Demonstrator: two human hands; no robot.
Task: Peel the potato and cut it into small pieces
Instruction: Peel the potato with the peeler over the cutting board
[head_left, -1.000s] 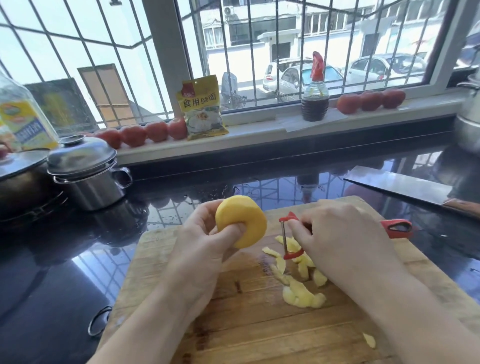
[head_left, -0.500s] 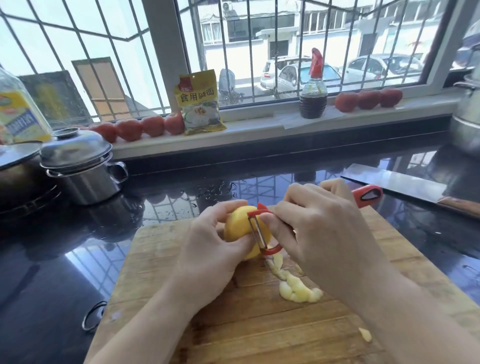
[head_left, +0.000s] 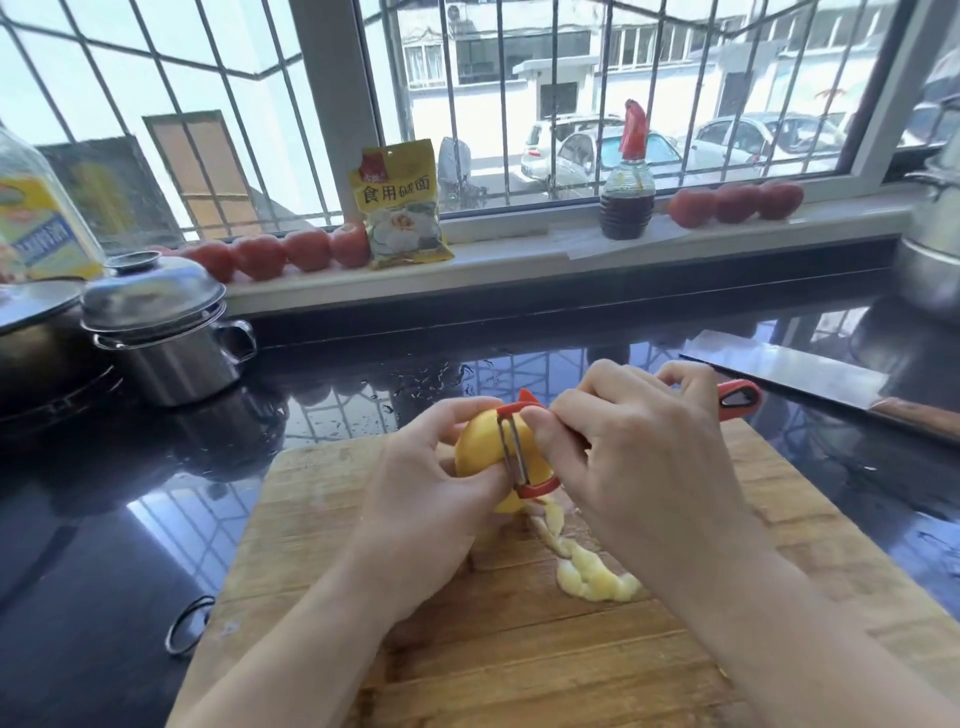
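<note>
A barred window runs behind a glossy black bench (head_left: 104, 519), and a wooden cutting board (head_left: 467, 649) lies at the bench's near edge. Over the board's far half the left hand (head_left: 426, 514) grips a smooth, pale yellow potato (head_left: 478, 447), fingers and thumb curled round it; it looks largely peeled. The right hand (head_left: 634, 467) grips a red-handled peeler (head_left: 517, 452), its metal blade lying against the potato's skin and its handle end jutting past the fingers. A heap of pale peelings (head_left: 592, 577) lies on the board just under the hands. The board's near half and left strip lie bare, with dark bench open to the left. A lidded steel pot (head_left: 166, 332) stands toward the bench's far left corner, and a broad cleaver (head_left: 810, 371) lies flat past the board's far right corner. Red tomatoes (head_left: 280, 254) line the sill.
</note>
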